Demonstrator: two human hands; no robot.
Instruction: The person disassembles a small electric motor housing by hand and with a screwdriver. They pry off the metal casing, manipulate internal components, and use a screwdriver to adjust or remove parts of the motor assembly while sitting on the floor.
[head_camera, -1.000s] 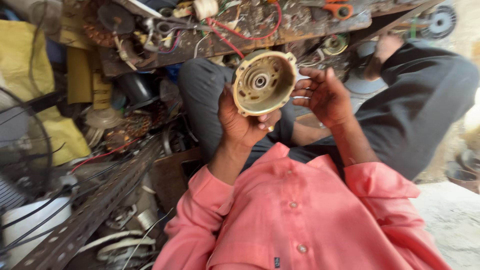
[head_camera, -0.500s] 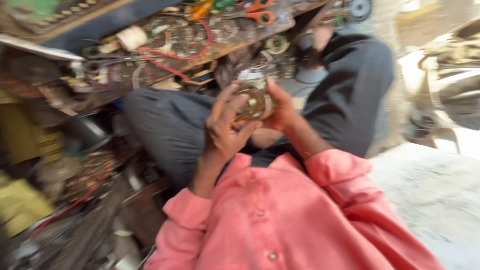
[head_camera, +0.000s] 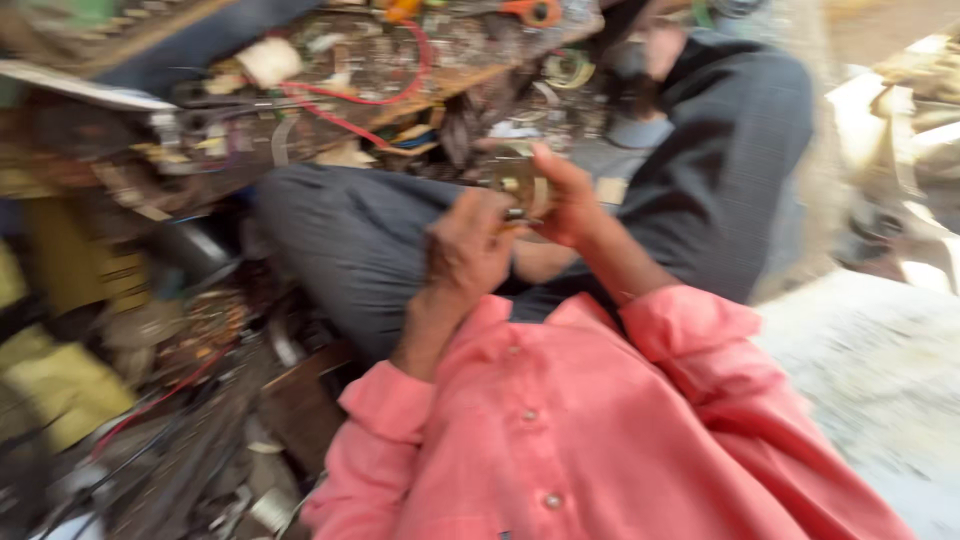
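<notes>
I sit with my knees up, in dark grey trousers and a pink shirt. My left hand and my right hand close together around a round brass-coloured motor cover, held over my lap. Only a yellowish edge of the cover shows between my fingers. The picture is blurred by movement, so its details are unclear.
A cluttered low workbench stands ahead, strewn with red wires, coils and metal parts. Orange-handled scissors lie at its far edge. Scrap, cables and yellow rags pile up on the left. Pale concrete floor lies on the right.
The cover was held up face-on in my left hand with the right hand open beside it; both hands have since closed around it and lowered it. The view swung right.
</notes>
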